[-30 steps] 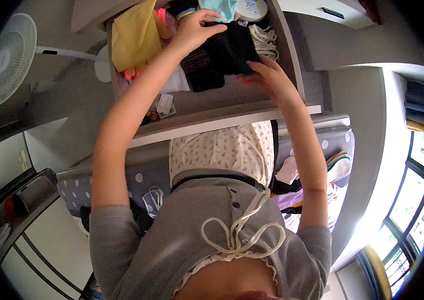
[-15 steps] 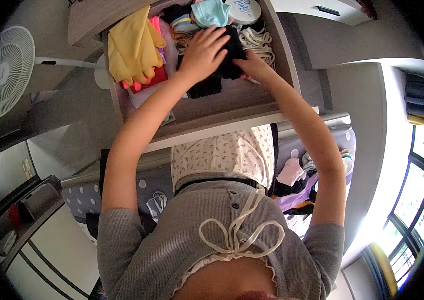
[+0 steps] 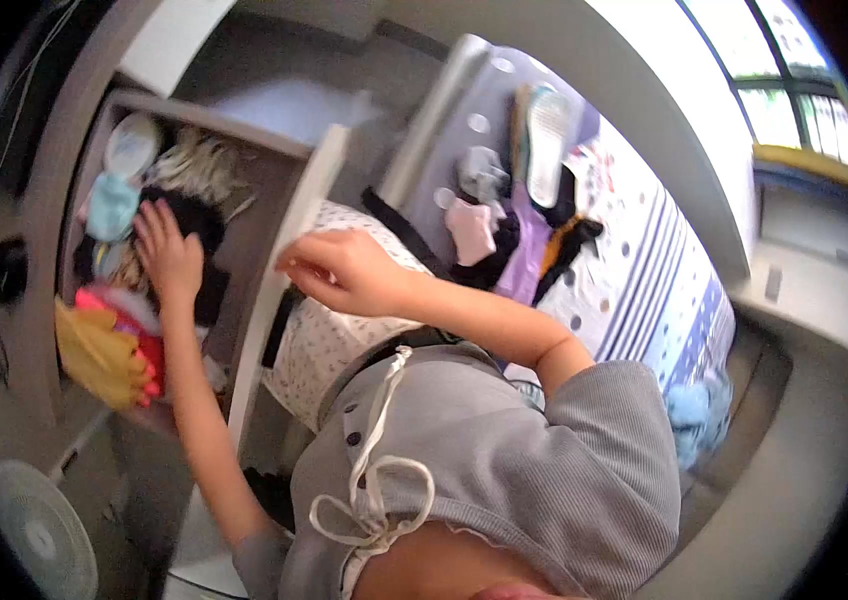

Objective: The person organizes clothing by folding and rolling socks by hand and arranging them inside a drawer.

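My left hand (image 3: 169, 250) lies with spread fingers on a black cloth item (image 3: 199, 225) inside the pulled-out drawer (image 3: 244, 130). Close to its fingertips is a folded light-blue cloth (image 3: 112, 207). A bundle of off-white cord (image 3: 194, 165) and a round white container (image 3: 132, 145) sit further along the drawer. Yellow rubber gloves (image 3: 99, 355) with reddish fingertips hang at the drawer's other end. Outside the drawer, over my lap, is my right hand (image 3: 344, 270), its fingers curled together. Whatever they may hold is hidden.
A bed with dotted bedding (image 3: 644, 220) stands to my right. On it lie a shoe sole or insole (image 3: 547, 145), a pink cloth (image 3: 469, 230), a purple cloth (image 3: 522, 250) and dark garments. A white fan (image 3: 42, 535) is at lower left. The drawer front (image 3: 289, 230) stands close to my lap.
My right hand has left the drawer and moved over my lap, its fingers curled. My left hand stays on the black cloth. The view has turned towards the bed.
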{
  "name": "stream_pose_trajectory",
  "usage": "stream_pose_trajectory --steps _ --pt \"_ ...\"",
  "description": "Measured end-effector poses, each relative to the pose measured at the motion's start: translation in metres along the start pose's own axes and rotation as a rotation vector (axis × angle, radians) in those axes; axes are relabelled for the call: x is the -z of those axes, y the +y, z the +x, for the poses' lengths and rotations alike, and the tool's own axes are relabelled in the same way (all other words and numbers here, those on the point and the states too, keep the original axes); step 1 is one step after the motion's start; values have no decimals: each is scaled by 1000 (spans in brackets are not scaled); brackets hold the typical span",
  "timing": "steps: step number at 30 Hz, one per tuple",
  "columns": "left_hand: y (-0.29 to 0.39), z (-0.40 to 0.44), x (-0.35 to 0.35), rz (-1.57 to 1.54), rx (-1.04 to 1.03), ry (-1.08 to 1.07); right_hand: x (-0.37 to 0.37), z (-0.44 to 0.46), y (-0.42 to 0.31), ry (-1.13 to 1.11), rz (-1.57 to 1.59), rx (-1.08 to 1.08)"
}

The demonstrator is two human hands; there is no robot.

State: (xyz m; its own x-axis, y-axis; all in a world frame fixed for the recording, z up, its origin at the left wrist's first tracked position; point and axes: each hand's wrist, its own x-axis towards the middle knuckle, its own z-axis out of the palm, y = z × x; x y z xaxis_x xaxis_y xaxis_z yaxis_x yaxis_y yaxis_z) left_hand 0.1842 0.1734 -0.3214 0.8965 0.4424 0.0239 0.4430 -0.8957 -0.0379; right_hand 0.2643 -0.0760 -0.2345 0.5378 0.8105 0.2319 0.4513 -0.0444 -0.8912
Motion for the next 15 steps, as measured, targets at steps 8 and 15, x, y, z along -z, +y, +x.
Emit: stream_pose_trajectory --steps 8,15 --pt "-14 -7 -30 -18 -4 124 66 -139 40 326 -268 -496" --pt "-4 -7 -30 46 9 204 183 -202 68 999 -850 -762"
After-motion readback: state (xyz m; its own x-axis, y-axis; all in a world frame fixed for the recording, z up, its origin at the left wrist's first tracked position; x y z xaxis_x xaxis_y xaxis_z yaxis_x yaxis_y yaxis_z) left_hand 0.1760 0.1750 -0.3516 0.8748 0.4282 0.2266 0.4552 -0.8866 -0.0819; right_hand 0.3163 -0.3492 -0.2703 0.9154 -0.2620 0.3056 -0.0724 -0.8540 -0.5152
